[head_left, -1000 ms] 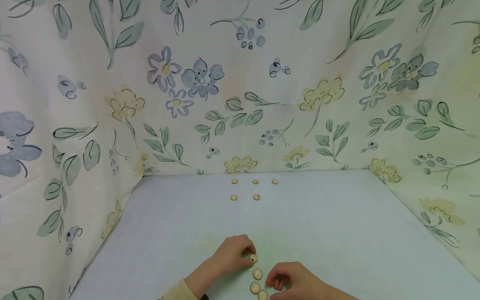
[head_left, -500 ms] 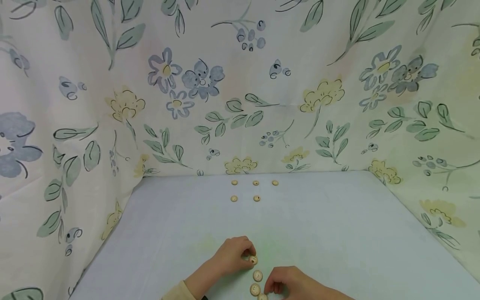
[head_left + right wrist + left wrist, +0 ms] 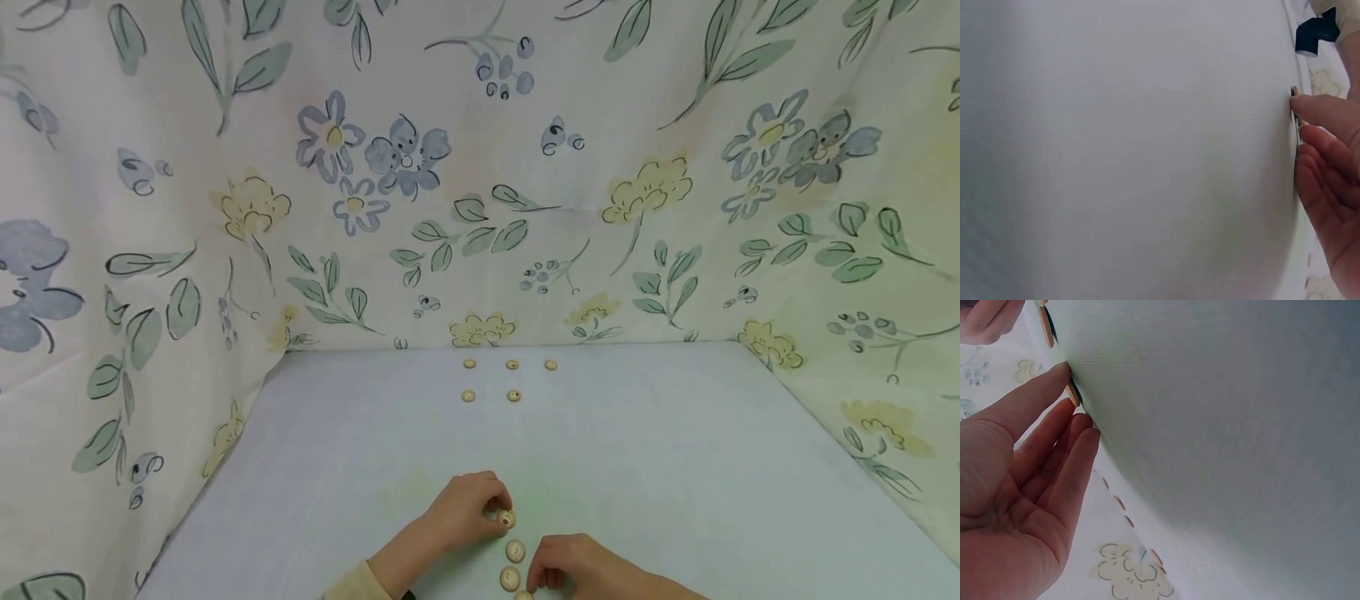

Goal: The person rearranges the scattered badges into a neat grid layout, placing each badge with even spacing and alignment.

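My left hand (image 3: 472, 510) pinches a small round wooden disc (image 3: 507, 518) with dark marks on its face, resting on the white tabletop (image 3: 645, 467). In the left wrist view, that disc (image 3: 1073, 392) shows edge-on between thumb and fingertip. My right hand (image 3: 581, 568) is at the bottom of the head view, its fingertips at another wooden disc (image 3: 525, 596) partly cut off by the frame. The right wrist view has thumb and index finger on either side of this disc (image 3: 1297, 112). Two more discs, an upper one (image 3: 515, 551) and a lower one (image 3: 510, 578), lie between the hands.
Farther back, several similar discs lie in two rows, such as the front-row disc (image 3: 513, 396) and the back-row disc (image 3: 551, 365). A floral cloth (image 3: 480, 250) hangs behind the tabletop and along both sides.
My right hand has shifted slightly left and its fingertips have come onto the lowest disc, which has slid down a little. The left hand stays at its disc.
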Tool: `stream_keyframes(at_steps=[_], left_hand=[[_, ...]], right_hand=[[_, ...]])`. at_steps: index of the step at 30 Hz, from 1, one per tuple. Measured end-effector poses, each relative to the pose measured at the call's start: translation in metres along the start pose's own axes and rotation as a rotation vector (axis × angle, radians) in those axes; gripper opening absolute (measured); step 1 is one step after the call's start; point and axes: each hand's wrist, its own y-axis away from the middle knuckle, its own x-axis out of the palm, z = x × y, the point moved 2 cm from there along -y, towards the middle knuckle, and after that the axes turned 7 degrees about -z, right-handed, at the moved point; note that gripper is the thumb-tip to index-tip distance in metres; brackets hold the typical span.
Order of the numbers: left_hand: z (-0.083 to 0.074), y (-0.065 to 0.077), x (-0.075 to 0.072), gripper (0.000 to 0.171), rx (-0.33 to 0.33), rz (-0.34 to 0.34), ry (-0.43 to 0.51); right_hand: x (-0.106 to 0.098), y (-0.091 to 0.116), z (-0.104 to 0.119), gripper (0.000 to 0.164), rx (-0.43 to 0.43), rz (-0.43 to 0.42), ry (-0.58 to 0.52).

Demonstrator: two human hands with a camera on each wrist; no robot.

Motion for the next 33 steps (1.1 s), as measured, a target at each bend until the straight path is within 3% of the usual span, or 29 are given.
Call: stream_keyframes(at_steps=[5, 11, 18, 25, 29, 33], left_hand=[[0.0013, -0.0004, 0.0001, 0.016, 0.001, -0.006, -0.002], [0.0021, -0.0005, 0.0002, 0.015, 0.001, -0.002, -0.006], [0.0003, 0.0001, -0.0005, 0.015, 0.002, 0.000, -0.011], [0.0017, -0.0011, 0.0000, 0.016, 0.004, -0.004, -0.018], [0.0019, -0.0012, 0.0002, 0.016, 0.001, 0.004, -0.015], [0.0020, -0.0012, 0.0009, 0.016, -0.005, 0.012, -0.007]], right_hand=[[0.0010, -0.0007, 0.0009, 0.018, 0.040, 0.000, 0.007], [0.0076, -0.0031, 0.0001, 0.025, -0.040, -0.031, 0.045], [0.0096, -0.0084, 0.0037, 0.021, -0.107, -0.025, 0.086], [0.0091, -0.0088, 0.0026, 0.020, -0.109, -0.020, 0.099], [0.0081, -0.0091, 0.0036, 0.019, -0.077, -0.006, 0.082], [0.0045, -0.0086, 0.0055, 0.019, 0.045, 0.015, 0.002]])
